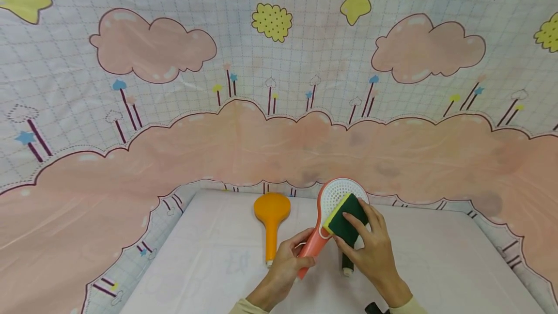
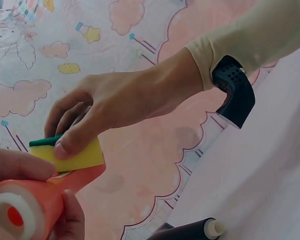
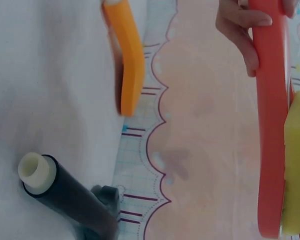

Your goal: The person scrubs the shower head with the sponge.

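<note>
Right now the coral shower head (image 1: pixel 333 207) is off the table, tilted up with its white perforated face toward the person, probably so that face is easy to reach. The left hand (image 1: pixel 287 260) has its fingers curled round the handle low down, near the threaded end, which steadies the head. Pressed flat against the perforated face is a sponge (image 1: pixel 344 217), yellow foam with a dark green scouring side turned outward. The right hand (image 1: pixel 370 246) grips the sponge, fingers spread over the green side and thumb pinching the yellow edge, as the left wrist view shows.

Just under the right hand a black shower head (image 1: pixel 347 261) lies on the table, mostly hidden; only its handle and white threaded end show. Further left an orange shower head (image 1: pixel 271 217) lies flat, face down, handle pointing toward the person, well apart from both hands. All rest on a white tabletop (image 1: pixel 209 265) backed by a cloth printed with pink clouds and stars (image 1: pixel 279 134). No containers are in view.
</note>
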{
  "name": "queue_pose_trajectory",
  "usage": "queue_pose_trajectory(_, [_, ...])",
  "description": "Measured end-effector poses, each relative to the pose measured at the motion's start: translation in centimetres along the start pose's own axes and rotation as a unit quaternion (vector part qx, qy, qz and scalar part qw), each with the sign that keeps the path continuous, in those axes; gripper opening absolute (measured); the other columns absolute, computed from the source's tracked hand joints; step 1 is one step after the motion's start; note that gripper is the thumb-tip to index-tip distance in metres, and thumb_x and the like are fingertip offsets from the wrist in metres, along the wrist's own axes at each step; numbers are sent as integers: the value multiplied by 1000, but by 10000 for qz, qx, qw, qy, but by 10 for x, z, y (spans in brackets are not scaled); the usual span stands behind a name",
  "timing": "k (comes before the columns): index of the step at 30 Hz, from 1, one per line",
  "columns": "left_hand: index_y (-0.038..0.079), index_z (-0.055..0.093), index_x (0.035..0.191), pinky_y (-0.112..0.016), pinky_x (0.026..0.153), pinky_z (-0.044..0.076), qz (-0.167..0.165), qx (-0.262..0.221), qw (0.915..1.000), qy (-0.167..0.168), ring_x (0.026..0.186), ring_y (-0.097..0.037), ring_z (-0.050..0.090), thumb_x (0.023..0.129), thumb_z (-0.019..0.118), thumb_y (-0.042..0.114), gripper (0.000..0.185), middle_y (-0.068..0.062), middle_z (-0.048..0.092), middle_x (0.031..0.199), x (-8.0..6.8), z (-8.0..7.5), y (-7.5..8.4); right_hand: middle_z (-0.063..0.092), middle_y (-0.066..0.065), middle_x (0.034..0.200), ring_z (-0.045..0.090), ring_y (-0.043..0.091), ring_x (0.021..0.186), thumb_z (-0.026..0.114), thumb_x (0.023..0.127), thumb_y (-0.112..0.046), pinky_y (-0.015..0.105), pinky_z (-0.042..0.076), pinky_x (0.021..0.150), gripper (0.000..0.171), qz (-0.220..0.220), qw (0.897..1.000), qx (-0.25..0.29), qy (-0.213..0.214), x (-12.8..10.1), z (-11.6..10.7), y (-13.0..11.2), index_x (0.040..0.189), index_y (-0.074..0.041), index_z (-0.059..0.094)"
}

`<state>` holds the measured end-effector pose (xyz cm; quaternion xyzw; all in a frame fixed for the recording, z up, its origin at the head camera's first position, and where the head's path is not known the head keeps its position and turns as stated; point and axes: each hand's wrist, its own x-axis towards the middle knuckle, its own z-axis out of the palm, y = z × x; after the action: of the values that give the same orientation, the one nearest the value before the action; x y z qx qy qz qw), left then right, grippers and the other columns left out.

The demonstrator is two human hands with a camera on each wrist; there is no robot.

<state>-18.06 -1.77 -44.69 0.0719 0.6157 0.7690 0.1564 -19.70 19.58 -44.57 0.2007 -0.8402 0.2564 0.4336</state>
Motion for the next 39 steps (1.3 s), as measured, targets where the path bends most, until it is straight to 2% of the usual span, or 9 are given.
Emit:
queue_pose_trajectory(1, [2,45,145,-26,87,52,7,-18,10000,9,111,-22,54,80,63,-10,68,-13,51,139,0,0,0,50,21,143,46,38,126,53,88,-66,9,21,112,60,6,10000,20,23,0,-1,1,114,-14,71])
queue_pose_trajectory(2, [2,45,145,-26,86,52,21,-37,10000,20,111,-22,54,80,63,-9,68,-12,51,139,0,0,0,50,21,143,46,39,126,53,88,-66,8,18,112,61,5,10000,17,51,0,-1,2,114,-14,71])
queue_pose_trajectory(12, [1,45,144,-23,85,51,288,-286,9992,30,110,-21,54,78,62,-9,69,-15,51,137,1,-2,2,49,22,143,46,40,124,53,88,-66,10,19,112,62,91,9998,-4,153,-3,-4,6,114,-12,71])
queue_pose_trajectory(18, [2,43,146,-23,86,50,385,-425,9983,79,110,-20,55,80,61,-7,68,-13,52,133,3,-3,-1,49,22,144,45,40,125,55,88,-64,7,17,112,59,79,9998,149,73,-6,0,-2,113,-13,71])
queue_pose_trajectory(22, [-1,40,147,-20,86,51,252,-694,9973,3,110,-19,54,80,62,-6,71,-14,50,137,4,-5,-2,49,21,144,44,39,127,55,88,-63,7,19,112,58,5,9998,200,66,-6,2,-10,113,-14,71])
queue_pose_trajectory(26, [-1,40,147,-20,90,51,29,-957,9950,-284,113,-19,58,83,64,-3,69,-15,51,142,7,-10,-2,49,21,144,44,37,127,55,88,-62,7,20,112,55,-121,9997,196,68,-4,2,-13,113,-16,71])
queue_pose_trajectory(31, [5,39,149,-19,82,54,-85,-1123,9921,-560,101,-14,66,92,66,13,64,-16,62,129,10,-14,-3,49,20,145,44,36,128,53,88,-64,6,19,111,57,-160,9998,117,-8,-2,0,-11,113,-16,71])
queue_pose_trajectory(35, [7,37,150,-16,70,52,-108,-1050,9932,-497,88,-11,61,94,63,33,67,-11,65,120,11,-14,-5,48,21,146,43,37,128,53,88,-64,7,18,112,57,-172,9998,126,-50,-2,0,-11,113,-16,71])
queue_pose_trajectory(39, [7,36,151,-16,71,53,-149,-1244,9910,-468,87,-12,60,96,59,37,67,-11,64,120,13,-14,-7,47,20,147,42,37,130,53,88,-65,7,18,112,57,-120,9998,130,-122,-2,1,-13,114,-17,70])
